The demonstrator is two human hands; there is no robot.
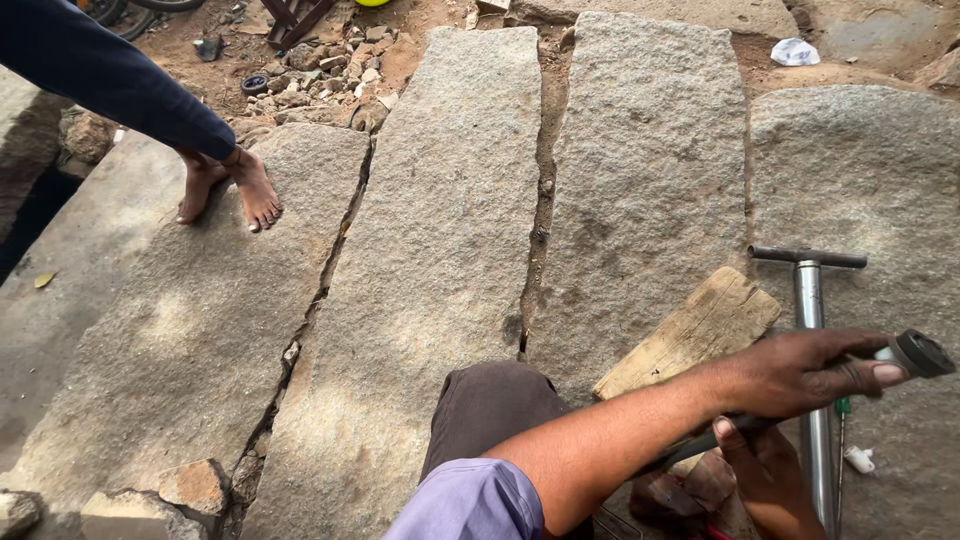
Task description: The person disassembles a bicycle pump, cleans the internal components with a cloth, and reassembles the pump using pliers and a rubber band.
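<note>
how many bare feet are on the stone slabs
2: another person's left foot and right foot, side by side on the far-left slab. The wearer's own feet are out of view.

Pump point(812, 350): base cut off at 6 o'clock edge. Right hand point(765, 475): partly hidden under left forearm. Bystander point(110, 80): torso out of frame, 10 o'clock.

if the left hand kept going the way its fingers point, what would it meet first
The left hand points right, holding a dark handlebar grip. Past it lies only bare stone slab; the upright pump seems behind the hand, though depth is unclear.
</note>
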